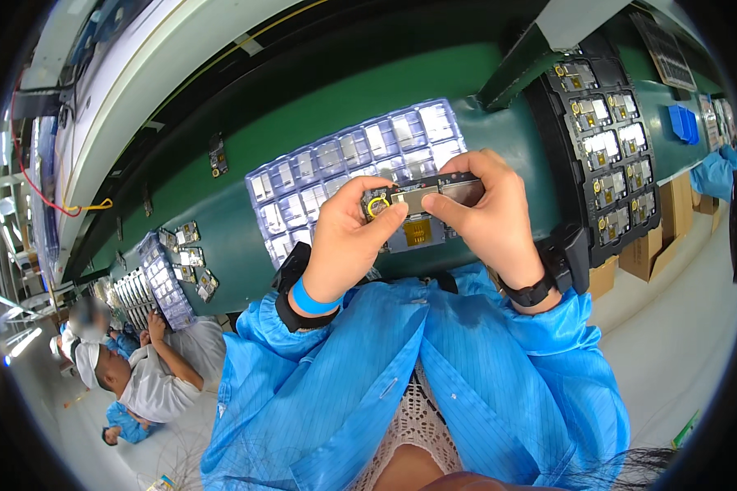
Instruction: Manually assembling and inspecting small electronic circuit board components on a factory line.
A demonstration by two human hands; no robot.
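Observation:
My left hand [342,231] and my right hand [496,214] are closed on opposite ends of a circuit board [418,233]. It carries long silver metal shields, a gold-coloured square patch and a loop of thin yellow cable near my left fingertips. Both thumbs press on its upper face, and the fingers behind it are mostly hidden. Beyond and below the board, a clear plastic blister tray [264,214] lies on the green bench, with small silver parts in its pockets. My wrists wear dark bands, with a blue strap on the left one.
To the right, a black tray [588,146] holds several similar boards beside a dark metal post [512,72]. A blue bin [683,124] stands farther right, above cardboard boxes [643,250]. Loose boards [190,255] lie at the left, near a co-worker in white [165,368].

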